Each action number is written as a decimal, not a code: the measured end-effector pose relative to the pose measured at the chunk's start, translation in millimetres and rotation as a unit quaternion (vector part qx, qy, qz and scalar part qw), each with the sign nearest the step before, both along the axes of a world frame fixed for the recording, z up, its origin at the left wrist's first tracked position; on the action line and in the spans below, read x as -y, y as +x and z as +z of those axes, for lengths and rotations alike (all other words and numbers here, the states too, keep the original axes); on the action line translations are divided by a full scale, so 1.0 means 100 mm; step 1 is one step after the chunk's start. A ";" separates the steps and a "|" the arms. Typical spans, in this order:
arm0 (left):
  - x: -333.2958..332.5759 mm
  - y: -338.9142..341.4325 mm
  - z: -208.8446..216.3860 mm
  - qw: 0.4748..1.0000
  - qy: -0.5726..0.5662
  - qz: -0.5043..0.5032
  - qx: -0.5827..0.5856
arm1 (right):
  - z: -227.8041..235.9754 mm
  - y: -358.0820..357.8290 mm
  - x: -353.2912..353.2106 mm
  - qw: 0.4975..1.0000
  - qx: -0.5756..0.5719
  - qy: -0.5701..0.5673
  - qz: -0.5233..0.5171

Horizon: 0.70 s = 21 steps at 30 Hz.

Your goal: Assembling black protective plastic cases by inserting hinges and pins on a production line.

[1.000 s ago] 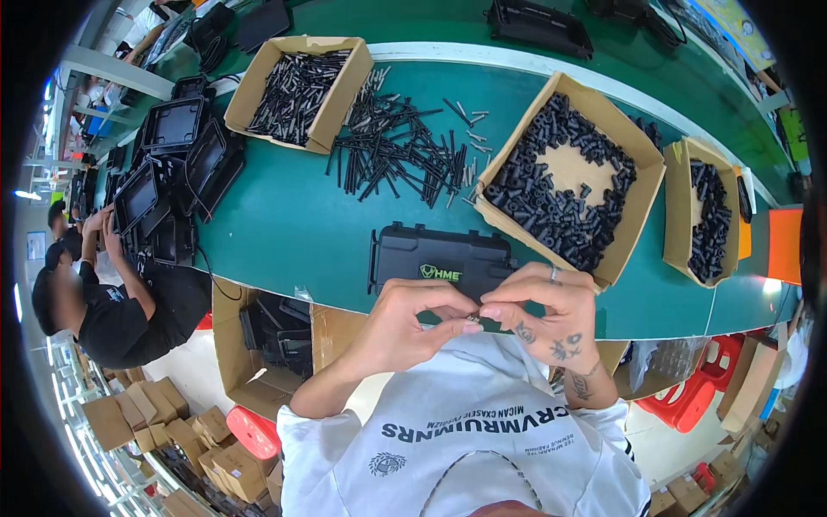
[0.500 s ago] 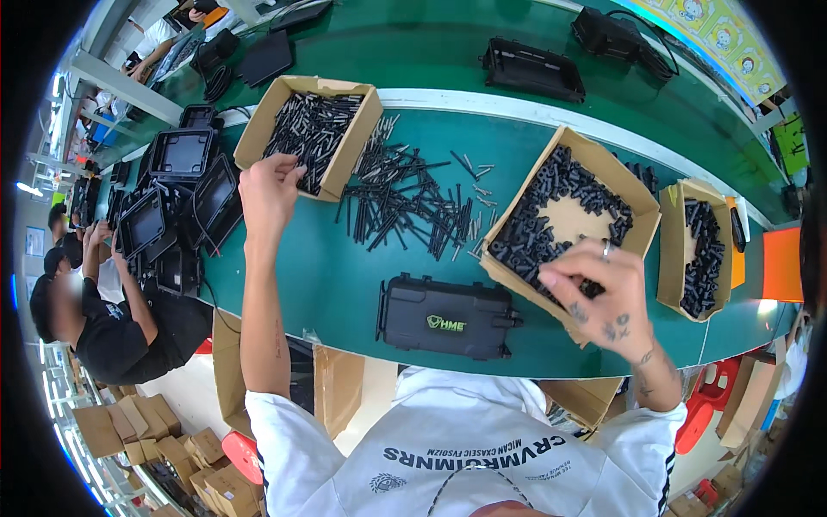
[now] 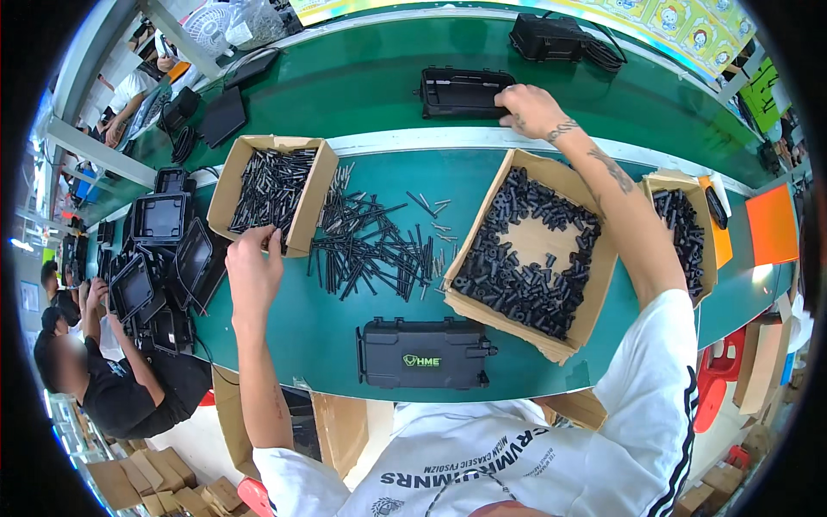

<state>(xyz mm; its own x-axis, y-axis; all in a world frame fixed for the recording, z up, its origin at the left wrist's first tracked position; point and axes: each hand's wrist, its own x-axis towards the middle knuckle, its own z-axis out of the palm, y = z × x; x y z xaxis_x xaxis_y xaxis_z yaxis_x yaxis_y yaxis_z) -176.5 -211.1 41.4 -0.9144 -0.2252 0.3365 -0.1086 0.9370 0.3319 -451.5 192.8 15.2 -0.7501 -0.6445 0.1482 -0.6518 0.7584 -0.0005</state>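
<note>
The black open tray [image 3: 457,110] lies just past 12 o'clock on the far surface [image 3: 345,103]. At 1 o'clock, the right hand [image 3: 531,112] bends its fingers at the tray's right end; whether this grip pinches it, I cannot tell. At 9 o'clock, the left hand [image 3: 256,267] is at the pin box's [image 3: 312,198] near corner, fingertips close together, contents unclear. I would advise holding the rim firmly, level.
</note>
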 end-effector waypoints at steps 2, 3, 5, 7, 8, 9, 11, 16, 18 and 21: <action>-0.03 0.05 0.06 0.999 -0.025 -0.012 -0.027 | 0.02 0.05 0.05 0.999 -0.013 0.033 -0.011; -0.06 0.08 0.10 0.997 -0.052 -0.021 -0.052 | 0.08 0.10 0.03 1.000 -0.017 -0.008 -0.018; -0.15 0.15 0.20 0.990 -0.071 -0.044 -0.116 | 0.27 0.27 -0.04 0.998 -0.023 -0.048 -0.031; -0.32 0.27 0.30 0.978 -0.088 -0.072 -0.174 | 0.49 0.62 -0.18 0.992 -0.079 -0.095 0.020; -0.46 0.38 0.33 0.983 0.006 -0.085 -0.160 | 0.61 0.84 -0.28 0.991 -0.090 -0.100 0.025; -0.63 0.50 0.34 0.981 0.106 -0.090 -0.138 | 0.72 1.10 -0.37 0.983 -0.121 -0.134 0.044; -0.99 0.68 0.33 0.964 0.171 -0.156 -0.131 | 0.92 1.66 -0.53 0.967 -0.154 -0.193 0.067; -1.84 0.97 0.24 0.886 0.349 -0.297 -0.074 | 0.89 3.14 -0.47 0.892 0.144 -0.429 0.003; -2.12 1.14 0.22 0.842 0.424 -0.329 -0.060 | 0.74 3.61 -0.37 0.825 0.267 -0.498 -0.011; -2.36 1.39 0.27 0.855 0.425 -0.297 0.014 | 0.40 4.12 -0.19 0.760 0.231 -0.606 0.041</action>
